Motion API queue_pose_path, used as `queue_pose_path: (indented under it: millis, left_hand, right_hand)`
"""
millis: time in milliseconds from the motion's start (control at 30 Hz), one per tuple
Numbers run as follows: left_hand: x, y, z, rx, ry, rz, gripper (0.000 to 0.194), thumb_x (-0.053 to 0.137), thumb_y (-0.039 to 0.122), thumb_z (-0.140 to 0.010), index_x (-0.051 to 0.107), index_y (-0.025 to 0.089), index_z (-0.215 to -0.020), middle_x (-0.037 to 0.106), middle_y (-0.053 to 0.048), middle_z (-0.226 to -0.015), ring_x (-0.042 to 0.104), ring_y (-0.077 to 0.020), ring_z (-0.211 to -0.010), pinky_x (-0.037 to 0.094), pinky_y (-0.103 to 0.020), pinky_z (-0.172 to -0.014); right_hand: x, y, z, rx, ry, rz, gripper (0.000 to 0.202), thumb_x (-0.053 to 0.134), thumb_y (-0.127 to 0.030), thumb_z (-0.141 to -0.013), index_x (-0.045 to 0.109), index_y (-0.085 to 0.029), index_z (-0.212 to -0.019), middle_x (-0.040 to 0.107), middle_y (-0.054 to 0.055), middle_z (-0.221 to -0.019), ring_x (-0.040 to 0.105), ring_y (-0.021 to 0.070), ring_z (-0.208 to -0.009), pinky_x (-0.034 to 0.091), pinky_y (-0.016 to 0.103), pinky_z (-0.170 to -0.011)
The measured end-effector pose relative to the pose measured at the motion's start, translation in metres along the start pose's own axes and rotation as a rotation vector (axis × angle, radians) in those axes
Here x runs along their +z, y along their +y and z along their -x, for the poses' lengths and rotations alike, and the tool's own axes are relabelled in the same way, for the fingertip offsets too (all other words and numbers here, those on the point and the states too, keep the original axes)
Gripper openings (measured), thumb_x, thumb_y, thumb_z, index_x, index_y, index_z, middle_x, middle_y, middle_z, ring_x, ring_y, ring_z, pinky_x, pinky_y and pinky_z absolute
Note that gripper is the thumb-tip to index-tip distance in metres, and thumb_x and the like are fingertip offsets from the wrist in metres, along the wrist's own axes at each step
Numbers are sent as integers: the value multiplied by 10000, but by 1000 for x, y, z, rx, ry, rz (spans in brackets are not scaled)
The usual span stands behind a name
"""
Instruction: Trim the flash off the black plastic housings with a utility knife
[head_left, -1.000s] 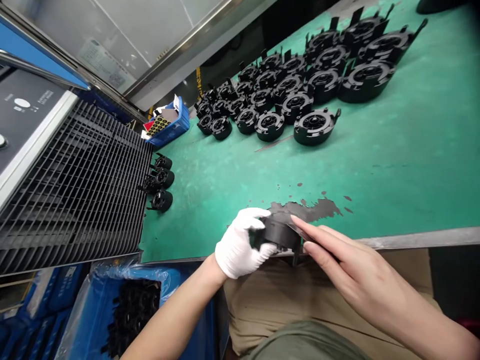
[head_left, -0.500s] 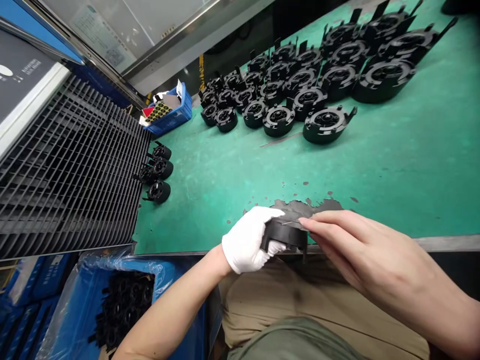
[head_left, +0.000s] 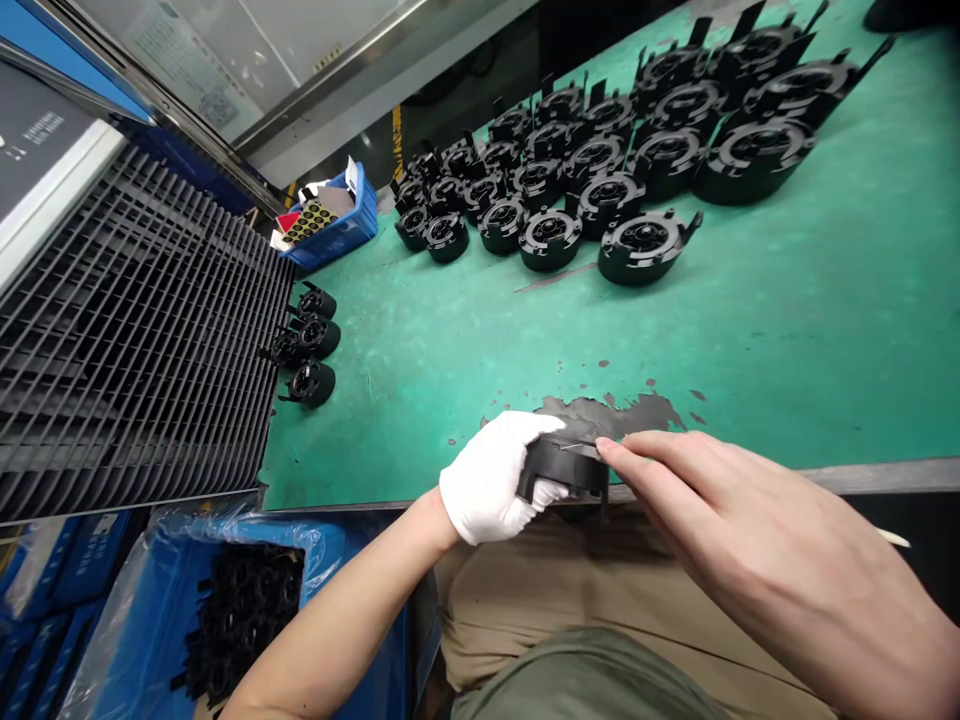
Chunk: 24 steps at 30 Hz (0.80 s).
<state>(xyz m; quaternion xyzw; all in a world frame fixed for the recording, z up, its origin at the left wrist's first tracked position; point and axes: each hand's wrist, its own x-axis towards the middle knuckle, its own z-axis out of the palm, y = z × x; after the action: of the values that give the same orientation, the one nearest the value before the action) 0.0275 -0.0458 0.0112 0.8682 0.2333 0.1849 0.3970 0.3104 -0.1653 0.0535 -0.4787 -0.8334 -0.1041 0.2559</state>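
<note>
A black ring-shaped part is held on its side near the table's front edge, over my lap. My left hand, in a white glove, wraps round its left side, thumb on top and fingers below. Bare, my right hand reaches in from the right with its fingers pressed together at the part's upper right rim. A thin light line, like a fine needle or wire, runs from those fingertips across the top of the part; its exact nature is too small to tell.
Many black round parts stand in rows at the back of the green table. Several more sit at the left, beside a dark grille. Behind them is a small blue bin. Below left, a plastic-lined blue crate holds black parts.
The view has shifted slightly, so the table items appear a little further left. Both hands keep their places at the black part; the right fingertips have hardly moved.
</note>
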Motion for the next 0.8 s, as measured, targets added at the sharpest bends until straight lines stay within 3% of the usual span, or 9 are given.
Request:
queue_pose_path:
  millis: [133,300,500,633,700,800]
  left_hand:
    - [1,-6,7,-1,-3,-33,704,745,599,-1207,589,193,-1762,793,-247,-1650,811,-451,-1524,661,-679,-1376]
    - [2,-11,10,17,-8,-46,695,733,585,-1215,578,199,-1771,788,-244,-1666,810,-447,-1542,662,-672,-1380]
    - [2,-12,8,32,23,-13,704,687,666,-1231,589,188,-1739,800,-248,-1627,821,-443,-1503,674,-669,-1360]
    - [1,-9,5,41,8,10,676,655,690,-1241,619,204,-1710,811,-234,-1612,827,-431,-1490,671,-653,-1365]
    - [1,-10,7,35,13,-5,683,641,685,-1245,604,201,-1725,799,-239,-1626,821,-434,-1501,670,-657,-1363]
    - [4,-14,11,15,25,-26,733,673,698,-1224,570,194,-1746,786,-246,-1630,814,-446,-1507,674,-671,-1350]
  right_hand:
    - [-2,1,3,-30,4,28,585,515,97,-1095,728,-41,-1622,898,206,-1328,803,322,-1063,631,458,-913]
    - [-6,-2,3,-62,-10,55,594,475,116,-1076,740,-32,-1587,912,193,-1284,811,311,-1056,643,450,-934]
    - [-9,-21,15,-132,21,-119,463,484,-1,-1201,802,-109,-1519,947,116,-1267,851,275,-1086,643,429,-1000]
    - [-3,-16,36,41,-4,-308,554,533,-28,-1226,797,-212,-1677,941,76,-1396,883,240,-1175,675,361,-996]
    - [3,-7,43,159,-25,-302,593,584,-53,-1226,762,-253,-1755,918,99,-1482,892,277,-1213,692,398,-972]
    - [14,4,44,195,-31,-256,655,630,-59,-1213,697,-247,-1837,891,156,-1534,892,348,-1253,706,472,-956]
